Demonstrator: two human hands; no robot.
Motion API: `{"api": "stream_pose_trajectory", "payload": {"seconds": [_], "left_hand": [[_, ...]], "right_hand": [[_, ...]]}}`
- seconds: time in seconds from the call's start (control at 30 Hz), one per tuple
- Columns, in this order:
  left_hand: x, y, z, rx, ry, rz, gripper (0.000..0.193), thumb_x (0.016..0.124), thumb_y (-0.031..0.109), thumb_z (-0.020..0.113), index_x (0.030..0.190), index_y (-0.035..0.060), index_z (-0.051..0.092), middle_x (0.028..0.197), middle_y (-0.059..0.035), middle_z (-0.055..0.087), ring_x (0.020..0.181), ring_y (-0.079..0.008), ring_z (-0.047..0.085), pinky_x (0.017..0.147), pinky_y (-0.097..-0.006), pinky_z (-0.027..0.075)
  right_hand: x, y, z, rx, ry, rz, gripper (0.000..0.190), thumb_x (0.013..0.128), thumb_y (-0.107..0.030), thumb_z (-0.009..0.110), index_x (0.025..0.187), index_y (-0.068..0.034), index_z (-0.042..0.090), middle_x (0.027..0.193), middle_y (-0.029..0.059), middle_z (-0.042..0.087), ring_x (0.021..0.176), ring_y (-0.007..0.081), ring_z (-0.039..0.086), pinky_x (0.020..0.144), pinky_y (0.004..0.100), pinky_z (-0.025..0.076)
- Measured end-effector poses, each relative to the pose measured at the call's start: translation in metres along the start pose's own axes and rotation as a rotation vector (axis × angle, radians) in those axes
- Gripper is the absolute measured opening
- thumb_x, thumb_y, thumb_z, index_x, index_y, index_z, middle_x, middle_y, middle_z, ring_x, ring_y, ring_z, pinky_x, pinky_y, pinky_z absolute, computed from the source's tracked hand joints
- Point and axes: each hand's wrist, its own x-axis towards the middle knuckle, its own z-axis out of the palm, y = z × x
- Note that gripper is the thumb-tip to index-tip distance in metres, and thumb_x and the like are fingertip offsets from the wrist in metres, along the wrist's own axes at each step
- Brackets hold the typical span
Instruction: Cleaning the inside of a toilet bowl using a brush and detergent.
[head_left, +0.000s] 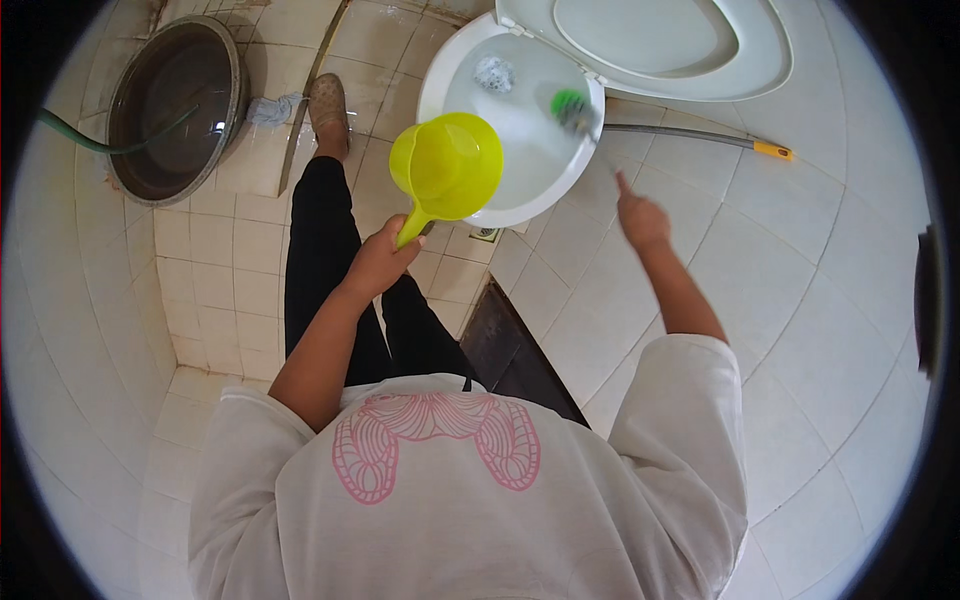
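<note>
My left hand (379, 261) grips the handle of a lime-yellow plastic water dipper (474, 176), which is tilted over the near left rim of a white toilet bowl (529, 169). White foam (493, 74) floats on the water in the bowl. Against the bowl's right inner wall is a toilet brush (571, 111) with green and dark bristles, blurred by motion. My right hand (643, 220) is closed around the end of its handle, to the right of the rim, the index finger stretched along it. The thin handle is too blurred to follow along its whole length.
The toilet seat and lid (675, 45) are raised. A grey rod or hose (675, 131) with a yellow end lies right of the bowl. A large round tub (172, 112) of water holds a green hose (82, 135); a grey cloth (274, 110) lies beside it. A dark door (502, 345) stands below.
</note>
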Motion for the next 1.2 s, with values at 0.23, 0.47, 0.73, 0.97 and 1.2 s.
{"api": "stream_pose_trajectory", "payload": {"seconds": [0.23,0.47,0.73,0.97,1.2], "left_hand": [[0.001,0.005,-0.004,0.021,-0.030,-0.018,0.032,0.082,0.025,0.055,0.104,0.0031,0.048,0.078,-0.0159,0.057,0.072,-0.0242,0.058,0.066,-0.0321,0.043],[0.004,0.001,-0.001,0.025,-0.009,-0.026,0.032,0.082,0.026,0.055,0.103,0.0031,0.048,0.078,-0.0158,0.057,0.072,-0.0254,0.058,0.067,-0.0329,0.044],[0.011,0.004,-0.003,0.038,-0.062,-0.058,0.032,0.082,0.028,0.055,0.101,0.0026,0.048,0.078,-0.0165,0.057,0.073,-0.0261,0.058,0.068,-0.0331,0.044],[0.011,0.002,-0.001,0.014,-0.028,-0.037,0.032,0.082,0.027,0.055,0.100,0.0017,0.048,0.077,-0.0165,0.056,0.073,-0.0268,0.057,0.067,-0.0338,0.043],[0.012,0.007,-0.001,0.013,-0.036,-0.072,0.033,0.082,0.026,0.055,0.104,0.0027,0.048,0.079,-0.0155,0.058,0.072,-0.0239,0.058,0.067,-0.0323,0.044]], "right_hand": [[-0.060,-0.035,0.032,-0.039,-0.274,-0.202,0.057,0.085,-0.014,0.034,0.137,-0.029,0.016,0.086,0.0153,0.063,0.075,0.0278,0.062,0.063,0.0422,0.050],[0.030,-0.007,-0.001,-0.009,-0.004,-0.019,0.053,0.087,-0.019,0.034,0.137,-0.027,0.018,0.083,0.0178,0.062,0.071,0.0304,0.062,0.062,0.0441,0.050],[-0.007,-0.035,0.020,-0.078,-0.261,-0.127,0.053,0.087,-0.015,0.032,0.137,-0.029,0.019,0.096,0.0170,0.061,0.082,0.0296,0.062,0.071,0.0415,0.049],[0.006,-0.026,0.015,0.032,-0.159,-0.073,0.053,0.086,-0.014,0.032,0.137,-0.026,0.020,0.092,0.0187,0.061,0.082,0.0309,0.062,0.070,0.0447,0.049],[0.008,-0.031,0.009,-0.015,-0.247,-0.104,0.052,0.087,-0.014,0.031,0.136,-0.026,0.022,0.099,0.0179,0.060,0.087,0.0316,0.060,0.074,0.0438,0.048]]}}
